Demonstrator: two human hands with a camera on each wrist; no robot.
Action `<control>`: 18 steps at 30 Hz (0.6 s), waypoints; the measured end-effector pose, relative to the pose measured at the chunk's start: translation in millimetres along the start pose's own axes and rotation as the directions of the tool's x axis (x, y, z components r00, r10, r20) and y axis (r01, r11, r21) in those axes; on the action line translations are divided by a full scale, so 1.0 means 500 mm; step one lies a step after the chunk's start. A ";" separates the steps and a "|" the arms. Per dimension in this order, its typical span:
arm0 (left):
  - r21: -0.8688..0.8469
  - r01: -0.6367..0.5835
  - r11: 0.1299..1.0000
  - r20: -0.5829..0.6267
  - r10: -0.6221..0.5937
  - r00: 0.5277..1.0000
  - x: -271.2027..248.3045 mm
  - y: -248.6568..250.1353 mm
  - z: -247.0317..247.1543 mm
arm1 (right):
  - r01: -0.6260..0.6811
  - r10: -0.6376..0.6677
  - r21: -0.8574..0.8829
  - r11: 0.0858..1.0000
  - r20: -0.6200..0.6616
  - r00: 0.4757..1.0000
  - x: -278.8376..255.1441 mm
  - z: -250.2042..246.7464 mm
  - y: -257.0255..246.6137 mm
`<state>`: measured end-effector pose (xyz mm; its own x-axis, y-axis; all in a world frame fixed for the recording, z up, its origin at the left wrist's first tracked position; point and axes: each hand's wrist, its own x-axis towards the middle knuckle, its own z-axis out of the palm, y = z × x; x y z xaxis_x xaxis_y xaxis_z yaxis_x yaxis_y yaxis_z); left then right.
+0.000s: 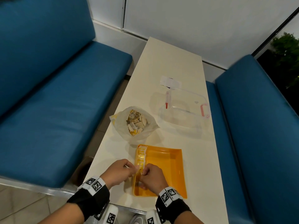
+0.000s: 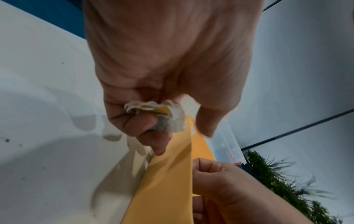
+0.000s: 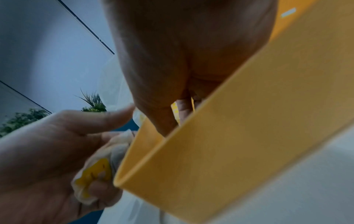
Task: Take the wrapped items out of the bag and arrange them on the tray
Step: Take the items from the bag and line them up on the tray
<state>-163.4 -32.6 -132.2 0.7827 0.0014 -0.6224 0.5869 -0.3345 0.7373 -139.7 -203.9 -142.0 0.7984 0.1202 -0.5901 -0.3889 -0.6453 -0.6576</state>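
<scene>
An open plastic bag (image 1: 134, 122) full of white-and-yellow wrapped items lies on the cream table, beyond the yellow tray (image 1: 171, 167). A row of wrapped items (image 1: 141, 156) stands along the tray's left wall. My left hand (image 1: 129, 167) hovers just outside that wall and grips a small bundle of wrapped items (image 2: 155, 115), also seen as the bundle (image 3: 95, 171). My right hand (image 1: 144, 171) is inside the tray at the near end of the row. Its fingers pinch one wrapped item (image 3: 175, 110) against the tray wall (image 3: 210, 151).
A clear plastic container (image 1: 184, 109) with red clips sits right of the bag, a white slip of paper (image 1: 169, 82) beyond it. Blue bench seats (image 1: 64, 110) flank the narrow table on both sides. The tray's right half is bare.
</scene>
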 end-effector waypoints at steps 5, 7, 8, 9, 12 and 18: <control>-0.547 0.201 0.813 0.155 -0.137 0.978 -0.018 0.020 -0.032 | 0.255 -0.280 -0.187 0.949 -0.123 0.952 -0.013 -0.046 -0.037; -0.653 0.236 0.720 0.212 -0.126 0.969 -0.023 0.028 -0.040 | 0.389 -0.406 -0.181 0.903 -0.071 0.911 -0.028 -0.055 -0.062; -0.681 0.247 0.689 0.233 -0.116 0.965 -0.024 0.032 -0.043 | 0.452 -0.461 -0.165 0.877 -0.022 0.887 -0.037 -0.055 -0.073; -0.701 0.256 0.665 0.253 -0.104 0.962 -0.023 0.035 -0.044 | 0.515 -0.517 -0.159 0.842 0.030 0.855 -0.045 -0.052 -0.082; -0.739 0.279 0.613 0.288 -0.086 0.954 -0.027 0.044 -0.046 | 0.691 -0.668 -0.208 0.693 0.175 0.723 -0.059 -0.039 -0.093; -0.772 0.295 0.563 0.321 -0.055 0.945 -0.030 0.041 -0.045 | 0.777 -0.745 -0.359 0.518 0.257 0.616 -0.051 -0.014 -0.082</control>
<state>-158.3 -18.1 -102.0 0.6408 -0.2829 -0.7136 0.7217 0.5390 0.4344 -140.8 -185.9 -96.8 0.6629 0.7487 0.0062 0.5834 -0.5114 -0.6309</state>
